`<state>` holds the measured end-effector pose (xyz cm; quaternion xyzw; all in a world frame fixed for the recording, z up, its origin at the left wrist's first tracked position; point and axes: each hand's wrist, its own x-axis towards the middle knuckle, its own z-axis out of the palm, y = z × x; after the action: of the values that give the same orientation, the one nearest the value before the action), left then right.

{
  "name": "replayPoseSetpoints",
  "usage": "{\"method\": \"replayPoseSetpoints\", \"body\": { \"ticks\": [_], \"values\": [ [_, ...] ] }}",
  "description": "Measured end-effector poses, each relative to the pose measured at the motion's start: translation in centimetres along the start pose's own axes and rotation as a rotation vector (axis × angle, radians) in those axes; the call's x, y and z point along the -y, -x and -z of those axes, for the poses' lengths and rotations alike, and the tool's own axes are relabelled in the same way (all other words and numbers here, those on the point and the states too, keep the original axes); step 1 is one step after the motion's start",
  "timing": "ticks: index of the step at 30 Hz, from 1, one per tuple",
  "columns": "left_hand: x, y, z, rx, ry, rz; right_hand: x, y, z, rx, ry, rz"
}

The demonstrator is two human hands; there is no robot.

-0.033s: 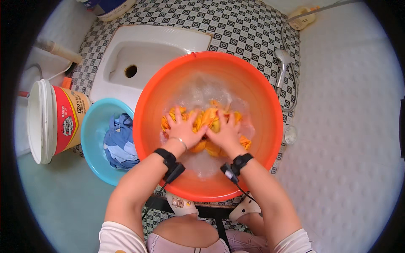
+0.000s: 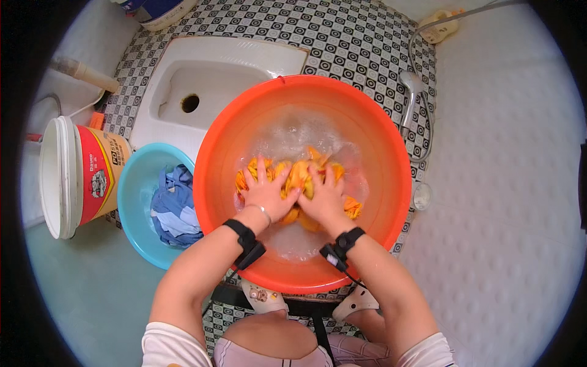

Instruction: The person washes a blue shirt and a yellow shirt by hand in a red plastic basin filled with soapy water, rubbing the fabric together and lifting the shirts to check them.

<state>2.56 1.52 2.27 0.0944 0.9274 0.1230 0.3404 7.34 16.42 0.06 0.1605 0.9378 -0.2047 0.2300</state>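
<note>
A bunched orange-yellow cloth (image 2: 298, 178) lies in soapy water inside a large orange basin (image 2: 378, 139). My left hand (image 2: 268, 194) presses on its left part from above, fingers spread. Beside it, my right hand (image 2: 322, 199) rests on the right part of the same cloth, fingers also apart. The two thumbs nearly meet over the middle of the cloth. What lies under the palms is hidden. Each wrist carries a black strap with a small device.
Left of the basin, a light-blue tub (image 2: 135, 235) holds blue clothes (image 2: 176, 205). A large bucket (image 2: 92, 177) lies near it. Behind are a white squat toilet (image 2: 244, 52) and patterned tiles. At right are a shower head (image 2: 411, 82) with hose and a bottle (image 2: 439, 29).
My hands stay on the cloth with only a slight shift. The cloth's lower edge shows a little less, and the suds around it have changed shape.
</note>
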Motion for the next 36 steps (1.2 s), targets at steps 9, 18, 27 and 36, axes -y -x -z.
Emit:
{"method": "replayPoseSetpoints", "body": {
  "ticks": [9,18,27,36],
  "values": [
    [-0.1,3.0,-2.5,0.260,-0.318,-0.093,0.2,4.8,-2.1,0.355,0.392,0.043],
    [-1.1,-0.1,-1.6,0.207,-0.165,-0.044,-1.3,1.2,-1.4,0.121,0.231,0.198],
    [2.0,-6.7,-1.0,-0.273,0.281,-0.028,-0.3,-8.4,0.7,-0.230,-0.198,0.321],
    [1.6,-1.6,7.1,-0.362,0.196,-0.319,-3.2,0.7,10.6,-0.088,-0.012,0.340]
  ]
}}
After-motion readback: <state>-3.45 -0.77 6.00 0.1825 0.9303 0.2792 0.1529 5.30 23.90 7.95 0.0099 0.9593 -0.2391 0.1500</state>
